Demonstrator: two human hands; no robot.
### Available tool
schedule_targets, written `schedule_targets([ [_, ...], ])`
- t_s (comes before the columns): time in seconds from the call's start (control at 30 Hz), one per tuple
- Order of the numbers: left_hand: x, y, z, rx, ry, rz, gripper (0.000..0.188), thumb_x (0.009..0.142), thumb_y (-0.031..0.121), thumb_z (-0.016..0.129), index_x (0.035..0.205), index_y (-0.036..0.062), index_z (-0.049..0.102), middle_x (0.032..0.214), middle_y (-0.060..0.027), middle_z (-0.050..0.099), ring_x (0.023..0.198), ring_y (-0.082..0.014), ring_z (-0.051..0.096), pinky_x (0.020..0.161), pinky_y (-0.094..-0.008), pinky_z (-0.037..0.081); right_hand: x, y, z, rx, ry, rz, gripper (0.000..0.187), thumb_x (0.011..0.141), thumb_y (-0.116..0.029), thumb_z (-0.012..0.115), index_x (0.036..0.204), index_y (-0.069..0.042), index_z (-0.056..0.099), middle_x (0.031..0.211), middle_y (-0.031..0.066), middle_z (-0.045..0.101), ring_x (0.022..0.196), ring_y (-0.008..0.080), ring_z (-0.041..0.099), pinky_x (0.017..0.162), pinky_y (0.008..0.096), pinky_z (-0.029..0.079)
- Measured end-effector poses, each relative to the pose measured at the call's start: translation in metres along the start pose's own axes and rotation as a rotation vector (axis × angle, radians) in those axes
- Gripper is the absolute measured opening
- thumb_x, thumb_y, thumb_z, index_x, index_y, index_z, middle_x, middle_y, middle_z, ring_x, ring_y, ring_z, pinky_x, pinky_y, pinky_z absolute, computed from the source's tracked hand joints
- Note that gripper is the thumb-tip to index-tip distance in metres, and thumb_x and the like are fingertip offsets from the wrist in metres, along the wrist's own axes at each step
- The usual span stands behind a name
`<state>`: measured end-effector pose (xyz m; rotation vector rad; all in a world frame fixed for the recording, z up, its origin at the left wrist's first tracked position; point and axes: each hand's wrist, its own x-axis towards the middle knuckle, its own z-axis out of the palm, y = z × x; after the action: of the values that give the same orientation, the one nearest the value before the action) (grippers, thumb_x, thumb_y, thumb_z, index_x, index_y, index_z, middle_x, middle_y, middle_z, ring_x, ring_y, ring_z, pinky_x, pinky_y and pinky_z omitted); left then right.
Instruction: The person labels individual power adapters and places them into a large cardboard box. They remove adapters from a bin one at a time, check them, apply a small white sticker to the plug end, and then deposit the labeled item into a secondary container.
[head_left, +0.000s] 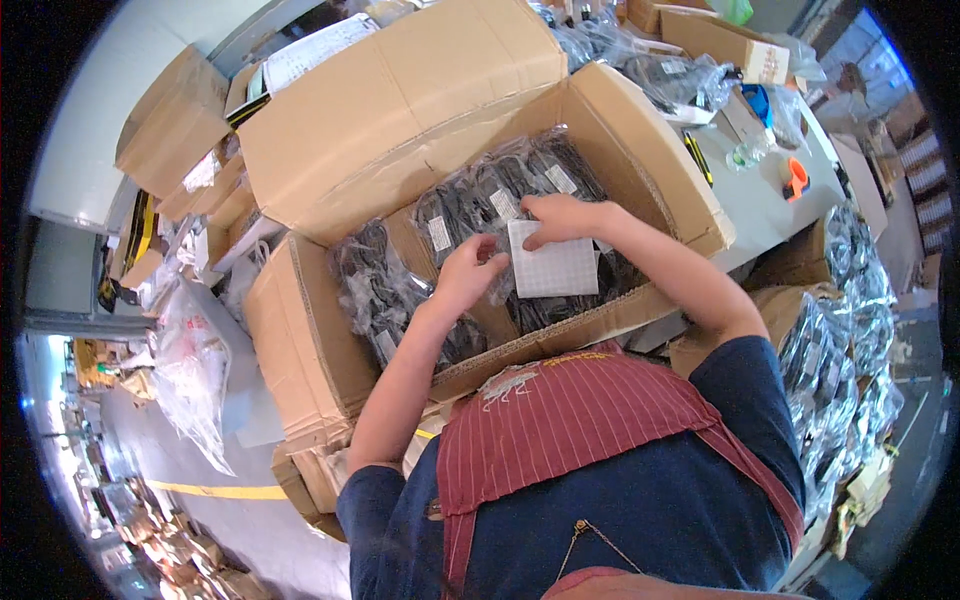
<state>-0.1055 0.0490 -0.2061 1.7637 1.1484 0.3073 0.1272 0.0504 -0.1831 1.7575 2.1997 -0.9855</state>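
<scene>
In front of me stands a large open cardboard box [610, 320] holding several clear bags of black cables [465, 205], some with small white labels [503, 205]. A white sheet of small labels [556, 268] lies over the bags on the right side. My right hand [560, 220] is closed on the sheet's upper edge, its thumb on the front face. Just left of the sheet, my left hand [470, 272] is above the bags with fingers curled toward the thumb; whatever they may hold is too small to make out. Brown cardboard [412, 240] shows between the bags.
The box's far flap [410, 100] stands raised. On the grey table at right lie an orange tape dispenser [796, 178] and a yellow-black cutter knife [698, 158]. More bagged cables [840, 340] are piled at right. Cardboard boxes [175, 120] stand at far left, above a hanging plastic bag [195, 370].
</scene>
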Motion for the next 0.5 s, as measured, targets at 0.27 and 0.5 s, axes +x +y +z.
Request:
schedule_targets([
  [0.27,0.010,-0.001,-0.003,-0.480,0.046,0.115,0.021,0.087,0.014,0.074,0.101,-0.0015,0.070,0.086,0.0007,0.065,0.079,-0.0074,0.055,0.072,-0.0243,0.044,-0.009,-0.019,0.006,0.275,0.573,-0.433,0.045,0.076,-0.009,0.075,0.117,-0.006,0.056,0.099,0.0160,0.064,0.097,0.0321,0.064,0.082,0.0406,0.051],
  [0.5,0.006,0.007,0.003,-0.523,0.200,0.216,0.023,0.083,0.007,0.072,0.103,-0.0023,0.071,0.078,0.0007,0.066,0.071,-0.0053,0.055,0.066,-0.0233,0.045,-0.020,-0.040,-0.003,0.181,0.852,-0.625,0.022,0.081,-0.005,0.067,0.101,-0.004,0.058,0.091,0.0128,0.065,0.088,0.0352,0.064,0.077,0.0431,0.052],
])
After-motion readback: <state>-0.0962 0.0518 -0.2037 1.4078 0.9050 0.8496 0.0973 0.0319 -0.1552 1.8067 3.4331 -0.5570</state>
